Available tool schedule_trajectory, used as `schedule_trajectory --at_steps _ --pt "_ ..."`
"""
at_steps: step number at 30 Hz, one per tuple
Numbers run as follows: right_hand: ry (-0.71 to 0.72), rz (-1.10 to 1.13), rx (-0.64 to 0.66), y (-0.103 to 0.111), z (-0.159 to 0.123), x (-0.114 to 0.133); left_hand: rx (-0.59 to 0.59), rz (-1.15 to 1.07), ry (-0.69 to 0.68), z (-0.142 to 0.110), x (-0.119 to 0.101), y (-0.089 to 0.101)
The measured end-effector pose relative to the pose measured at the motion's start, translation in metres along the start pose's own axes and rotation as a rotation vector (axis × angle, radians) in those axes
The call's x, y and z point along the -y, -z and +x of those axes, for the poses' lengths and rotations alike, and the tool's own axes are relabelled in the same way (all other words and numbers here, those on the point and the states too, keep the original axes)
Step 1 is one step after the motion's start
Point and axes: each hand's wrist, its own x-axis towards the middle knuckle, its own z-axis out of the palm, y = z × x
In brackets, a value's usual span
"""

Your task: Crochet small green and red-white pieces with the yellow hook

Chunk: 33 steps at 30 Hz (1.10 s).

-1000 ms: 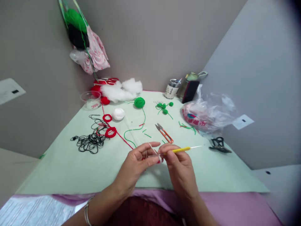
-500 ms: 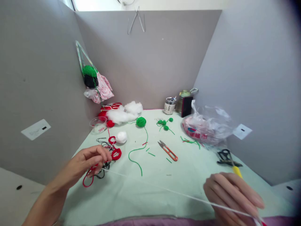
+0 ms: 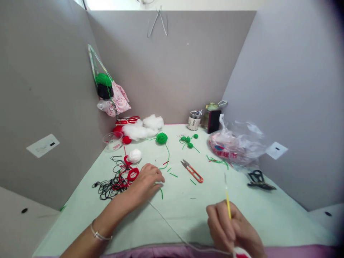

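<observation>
My right hand (image 3: 228, 225) at the lower right is closed around a crochet hook (image 3: 228, 206) with a yellow handle and a metal tip pointing away from me. Below that hand, a small white and red piece (image 3: 240, 253) shows partly at the bottom edge. White yarn (image 3: 169, 225) runs slackly from it to beneath my left hand (image 3: 147, 179). That hand hovers low over the table, palm down, fingers loosely apart, beside a red crocheted ring (image 3: 133, 174) and the green yarn tail (image 3: 161, 194). The white yarn ball (image 3: 134, 156) lies just behind it.
Orange thread snips (image 3: 192, 171) lie mid-table near green yarn scraps. Tangled black yarn (image 3: 107, 188) spreads at the left. Behind are a green yarn ball (image 3: 161, 138), white stuffing (image 3: 139, 129), a can (image 3: 194, 120) and a plastic bag (image 3: 233, 143). A black clip (image 3: 259, 180) lies right.
My left hand has moved right from the red and black yarn, its fingers loosening. The white yarn has gone from taut to slack. My right hand has moved left, with the hook now pointing forward.
</observation>
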Motion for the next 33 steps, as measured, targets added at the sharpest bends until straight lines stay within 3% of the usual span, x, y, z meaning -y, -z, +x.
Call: schedule_trajectory --at_steps 5,8,10,15,20,26,33 --pt "-0.126 -0.120 -0.195 -0.005 0.008 0.002 0.044 0.040 -0.059 0.010 0.001 -0.011" --pt "-0.174 -0.279 -0.450 -0.012 0.019 -0.002 0.023 0.059 -0.097 0.005 -0.017 -0.004" --pt "-0.221 -0.363 -0.543 -0.016 0.025 -0.008 0.003 0.119 -0.169 0.001 -0.037 0.002" --pt "-0.243 -0.528 -0.528 -0.024 0.035 -0.019 -0.054 0.318 -0.296 -0.007 -0.070 0.007" --pt "-0.230 -0.571 -0.536 -0.023 0.035 -0.018 -0.122 0.269 -0.254 -0.010 -0.072 0.009" --pt "-0.273 -0.587 -0.456 -0.025 0.037 -0.026 -0.104 0.188 -0.235 -0.012 -0.078 0.014" --pt "-0.292 -0.536 -0.467 -0.025 0.039 -0.030 -0.141 0.096 -0.199 -0.013 -0.077 0.015"
